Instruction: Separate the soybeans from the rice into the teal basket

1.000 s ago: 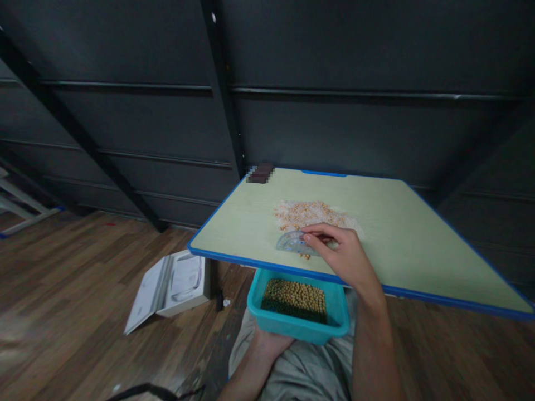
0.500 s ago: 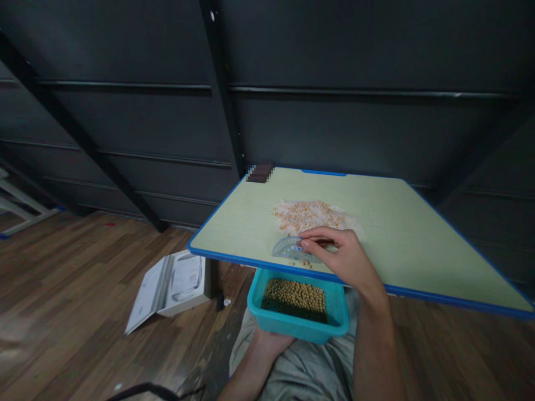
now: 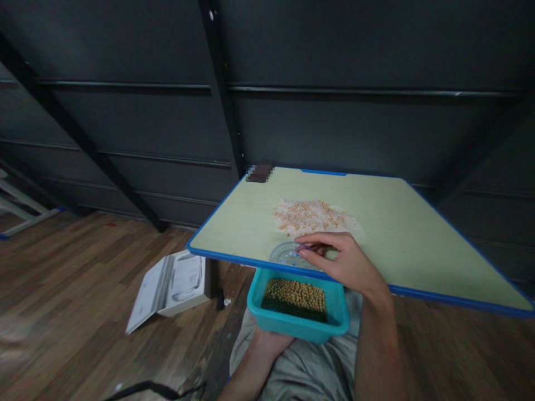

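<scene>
Pinched in my right hand [image 3: 338, 256] is a clear plastic protractor [image 3: 286, 254], held low over the front edge of the pale green table. Behind it lies a spread heap of white rice grains mixed with orange-yellow kernels [image 3: 311, 216]. Below the table's edge, a turquoise basket [image 3: 296, 328] sits above my lap. It holds round tan beans [image 3: 305, 292] and small dark green beans [image 3: 288, 308]. My left hand [image 3: 271, 338] is under the basket, supporting it from below; its fingers are mostly hidden.
The table [image 3: 401, 234] has a blue rim, with a dark blurred object [image 3: 259, 172] at its back left corner. An opened white box [image 3: 179, 284] lies on the wooden floor, a small black item [image 3: 220, 301] beside it. A dark panelled wall [image 3: 334, 55] stands behind.
My right hand has drawn the protractor slightly toward the table's front edge. Several loose beans that lay in front of it no longer show there. The basket and my left hand stay put.
</scene>
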Tool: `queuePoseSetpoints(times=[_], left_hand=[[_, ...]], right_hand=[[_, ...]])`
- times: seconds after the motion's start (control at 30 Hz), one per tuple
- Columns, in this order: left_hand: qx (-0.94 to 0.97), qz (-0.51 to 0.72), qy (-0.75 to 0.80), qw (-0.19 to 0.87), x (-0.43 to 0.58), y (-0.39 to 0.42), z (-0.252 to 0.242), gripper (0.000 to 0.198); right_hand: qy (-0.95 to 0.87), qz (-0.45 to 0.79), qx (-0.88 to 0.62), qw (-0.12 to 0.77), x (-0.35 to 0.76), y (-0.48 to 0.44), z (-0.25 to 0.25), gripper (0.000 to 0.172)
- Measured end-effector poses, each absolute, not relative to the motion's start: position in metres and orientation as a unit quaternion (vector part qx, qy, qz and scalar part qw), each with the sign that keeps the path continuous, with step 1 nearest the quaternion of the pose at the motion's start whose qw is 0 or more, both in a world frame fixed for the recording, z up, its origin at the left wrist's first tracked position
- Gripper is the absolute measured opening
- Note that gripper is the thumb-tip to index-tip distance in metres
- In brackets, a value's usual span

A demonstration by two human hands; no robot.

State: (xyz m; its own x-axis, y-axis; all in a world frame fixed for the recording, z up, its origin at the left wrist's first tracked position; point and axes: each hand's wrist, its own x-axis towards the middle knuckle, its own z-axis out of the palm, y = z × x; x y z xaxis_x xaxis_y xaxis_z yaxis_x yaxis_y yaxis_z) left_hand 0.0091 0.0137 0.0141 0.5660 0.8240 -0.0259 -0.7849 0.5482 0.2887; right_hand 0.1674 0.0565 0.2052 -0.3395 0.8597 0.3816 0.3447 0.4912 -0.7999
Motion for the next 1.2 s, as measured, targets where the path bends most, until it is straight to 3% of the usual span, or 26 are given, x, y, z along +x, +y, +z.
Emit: queuePoseSetpoints(times=[0.47, 1.2], left_hand=[[0.126, 0.476, 0.034, 0.870, -0.002, 0.006, 0.024, 0.057], [0.156, 0.483, -0.004, 0.861, -0.006, 0.006, 0.006, 0.053]], right_hand=[[-0.742, 0.139, -0.477, 0.450, 0.174, 0.069, 0.200, 0.019], [-0.701, 0.061, -0.472, 0.531, 0.177, 0.073, 0.199, 0.019]])
